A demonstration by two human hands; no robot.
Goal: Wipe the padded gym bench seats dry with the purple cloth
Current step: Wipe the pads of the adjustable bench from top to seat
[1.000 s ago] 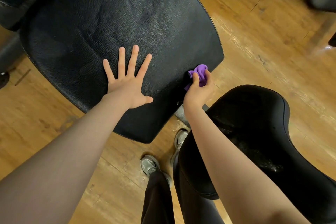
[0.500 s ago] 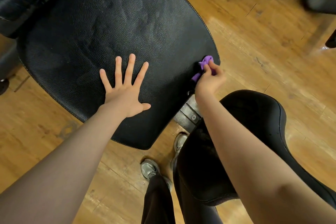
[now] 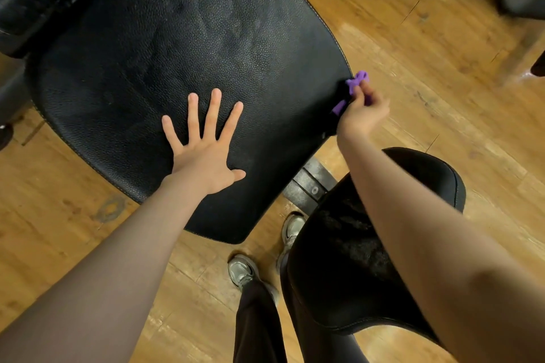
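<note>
The left hand [image 3: 203, 153] lies flat on the big seat [image 3: 182, 53], fingers spread wide, holding nothing and bracing the pad. The right hand [image 3: 364, 115] pinches the bunched cloth [image 3: 354, 88] against the seat's right edge, near the piped seam; part of the cloth hangs below the fingers, over the floor [image 3: 427, 38].

The step in hand looks like drying the rim and side wall of this seat. To do it well, the cloth should wrap over the seam so that it touches both top and side, and should run along the edge in one slow pass, with steady pressure from the fingertips. Bunched this small, it covers little; opening it to a flat pad would soak up more. The braced palm should stay put so the seat does not swivel away.

The top shows dull smears, so I judge it needs another pass. The small seat [image 3: 368, 244], near right, carries pale speckles and seems not yet done.
</note>
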